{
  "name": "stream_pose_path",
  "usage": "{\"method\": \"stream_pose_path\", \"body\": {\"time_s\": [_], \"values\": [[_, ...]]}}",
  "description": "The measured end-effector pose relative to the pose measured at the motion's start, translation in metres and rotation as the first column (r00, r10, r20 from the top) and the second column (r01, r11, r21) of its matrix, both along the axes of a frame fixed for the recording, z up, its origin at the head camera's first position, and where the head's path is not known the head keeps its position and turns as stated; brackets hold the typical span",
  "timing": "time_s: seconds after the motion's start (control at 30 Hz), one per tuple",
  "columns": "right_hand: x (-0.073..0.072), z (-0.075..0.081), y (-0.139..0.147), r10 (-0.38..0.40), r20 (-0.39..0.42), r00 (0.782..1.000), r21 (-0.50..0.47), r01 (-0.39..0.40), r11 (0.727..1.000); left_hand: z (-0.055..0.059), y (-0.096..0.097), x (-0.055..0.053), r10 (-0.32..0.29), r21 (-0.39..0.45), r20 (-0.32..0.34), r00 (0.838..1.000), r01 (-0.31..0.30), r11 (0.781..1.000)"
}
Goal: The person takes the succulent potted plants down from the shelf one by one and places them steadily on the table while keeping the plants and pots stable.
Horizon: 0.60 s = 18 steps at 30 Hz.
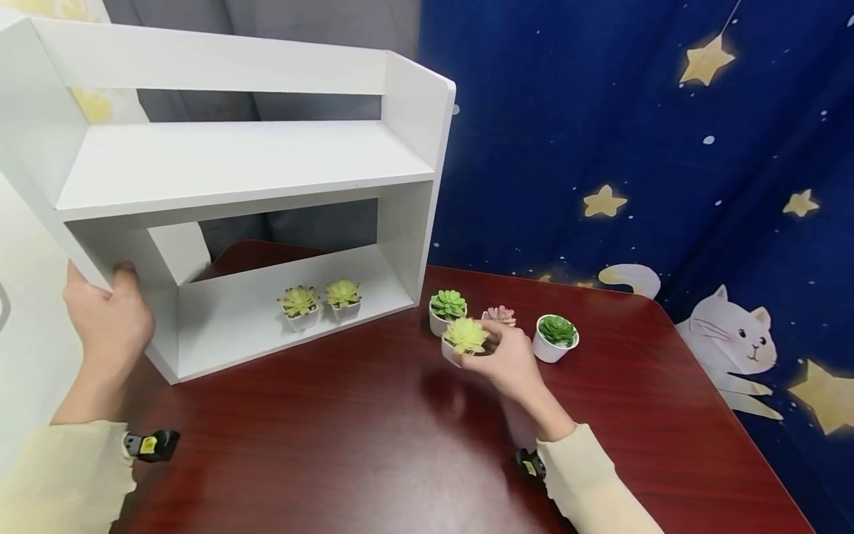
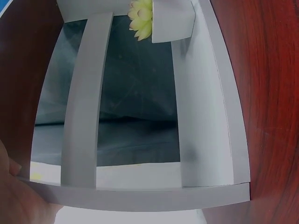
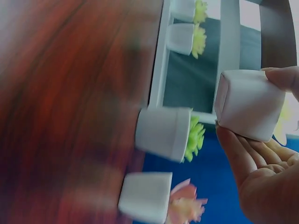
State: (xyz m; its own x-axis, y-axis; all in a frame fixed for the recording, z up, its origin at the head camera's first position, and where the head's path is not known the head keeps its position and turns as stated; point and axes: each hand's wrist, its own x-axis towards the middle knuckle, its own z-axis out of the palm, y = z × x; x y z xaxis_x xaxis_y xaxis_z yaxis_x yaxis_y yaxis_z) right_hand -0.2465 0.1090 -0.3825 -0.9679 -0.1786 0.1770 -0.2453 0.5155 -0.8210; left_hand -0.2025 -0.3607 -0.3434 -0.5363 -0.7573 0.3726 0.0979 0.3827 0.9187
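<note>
My right hand (image 1: 508,363) holds a yellow-green potted succulent (image 1: 465,336) by its square white pot (image 3: 250,105), thumb on one side and fingers on the other, raised above the table. My left hand (image 1: 112,315) grips the left side panel of a white two-tier shelf (image 1: 247,194), with the thumb on the inner face. On its lower tier stand two yellow-green succulents, one to the left (image 1: 299,307) and one to the right (image 1: 343,299). Behind my right hand are a bright green succulent (image 1: 448,305) and a partly hidden pink succulent (image 1: 502,316); a dark green one (image 1: 556,337) sits to the right.
Everything stands on a dark red wood-grain table (image 1: 347,445) with a rounded far right corner. A blue curtain (image 1: 534,133) with stars and a cat hangs behind it. Grey cloth (image 1: 320,22) shows behind the shelf.
</note>
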Motion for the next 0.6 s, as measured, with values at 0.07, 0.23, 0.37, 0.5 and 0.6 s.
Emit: {"method": "stream_pose_path", "body": {"time_s": [0.07,0.23,0.37,0.5,0.6], "values": [[0.001,-0.003,0.009,-0.002,0.014,1.000,-0.011,0.002,1.000,0.001,0.000,0.000,-0.004,0.016,0.007,1.000,0.004,1.000],[0.004,-0.006,0.027,0.006,0.032,0.999,-0.010,-0.006,1.000,0.002,-0.002,0.003,0.011,0.040,0.020,1.000,-0.011,0.999],[0.004,-0.008,0.040,0.008,0.059,0.998,-0.013,-0.008,1.000,0.000,-0.002,0.004,0.022,0.021,0.012,1.000,-0.022,1.000],[0.008,-0.010,0.057,-0.016,0.056,0.998,0.018,0.015,1.000,-0.001,-0.001,0.002,0.012,0.008,0.004,1.000,-0.012,1.000],[0.011,-0.014,0.070,-0.054,0.033,0.998,0.050,0.052,0.997,-0.001,0.000,-0.001,-0.002,0.008,-0.001,1.000,0.002,1.000]]}}
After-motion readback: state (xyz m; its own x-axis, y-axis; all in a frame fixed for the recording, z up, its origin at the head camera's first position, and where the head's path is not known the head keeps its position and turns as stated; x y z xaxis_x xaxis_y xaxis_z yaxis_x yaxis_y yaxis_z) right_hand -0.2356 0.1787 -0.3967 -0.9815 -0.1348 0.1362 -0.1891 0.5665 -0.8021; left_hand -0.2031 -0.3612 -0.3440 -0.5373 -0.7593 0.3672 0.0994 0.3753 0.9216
